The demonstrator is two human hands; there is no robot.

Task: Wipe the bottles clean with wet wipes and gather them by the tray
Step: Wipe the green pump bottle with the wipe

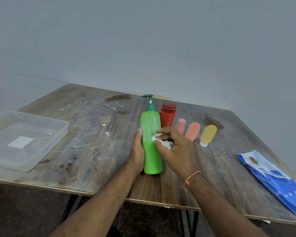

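Both forearms reach in from 6 o'clock over the table [96, 151] edge. Left hand [137, 151] wraps the green bottle [151, 144], which stands upright at centre, thumb up its left side. Right hand [175, 146], a thread band on its wrist, pinches a crumpled wipe [161, 141] against the bottle's right side. At 1 o'clock behind it stands a red bottle [167, 117]; at 2 o'clock lie a pink tube [180, 125], an orange tube [192, 131] and a yellow tube [208, 135], side by side. Clear tray [46, 144] sits well apart at 9 o'clock; a blue wipe pack [272, 180] lies at 4 o'clock.
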